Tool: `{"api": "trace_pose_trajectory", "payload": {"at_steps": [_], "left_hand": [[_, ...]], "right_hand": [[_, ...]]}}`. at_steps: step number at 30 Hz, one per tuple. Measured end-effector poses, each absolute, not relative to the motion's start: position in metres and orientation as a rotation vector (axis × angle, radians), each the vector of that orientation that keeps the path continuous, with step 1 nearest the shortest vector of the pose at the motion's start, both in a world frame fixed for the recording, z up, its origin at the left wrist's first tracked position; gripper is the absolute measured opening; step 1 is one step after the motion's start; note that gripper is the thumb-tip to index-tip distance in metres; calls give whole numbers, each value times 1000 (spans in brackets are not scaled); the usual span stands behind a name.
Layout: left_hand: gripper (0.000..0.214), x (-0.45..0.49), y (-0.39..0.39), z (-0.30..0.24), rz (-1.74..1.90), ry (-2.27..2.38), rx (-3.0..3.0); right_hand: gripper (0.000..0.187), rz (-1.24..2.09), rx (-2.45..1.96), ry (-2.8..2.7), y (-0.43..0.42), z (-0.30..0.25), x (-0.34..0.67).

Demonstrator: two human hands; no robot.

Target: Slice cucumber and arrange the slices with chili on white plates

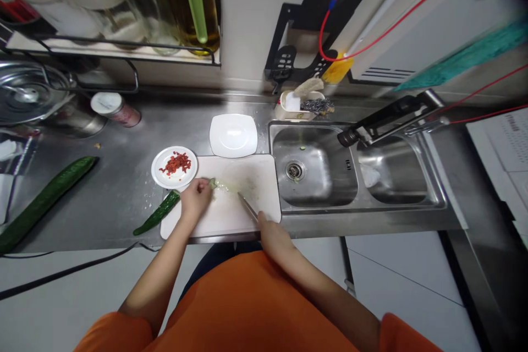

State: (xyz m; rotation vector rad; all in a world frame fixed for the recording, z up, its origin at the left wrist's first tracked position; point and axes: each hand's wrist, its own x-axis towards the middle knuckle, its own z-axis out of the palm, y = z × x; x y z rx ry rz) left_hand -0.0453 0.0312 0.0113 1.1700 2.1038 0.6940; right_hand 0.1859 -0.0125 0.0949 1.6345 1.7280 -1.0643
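My left hand is closed above the left part of a white cutting board, pinching a small pale-green cucumber piece at its fingertips. My right hand grips a knife at the board's front right, its blade angled up and left over the board. Wet pale bits lie on the board between blade and left hand. A dark green length of cucumber rests across the board's left edge, close to my left wrist. Behind the left hand, a white plate holds chopped red pieces.
A white square plate sits behind the board. On the right is a double steel sink with a faucet. A large cucumber lies far left, near a lidded jar and a pot. Bottles stand on a rack above.
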Motion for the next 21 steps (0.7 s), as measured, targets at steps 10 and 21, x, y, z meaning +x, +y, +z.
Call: {"api": "trace_pose_trajectory", "payload": {"at_steps": [10,21], "left_hand": [[26,-72,22,8,572,2281,1520],[32,-70,30,-4,522,2023,1858]], "right_hand": [[43,-1057,1660,1743,-16,87,190],[35,-1028,1789,1932,-21,90,206]]}}
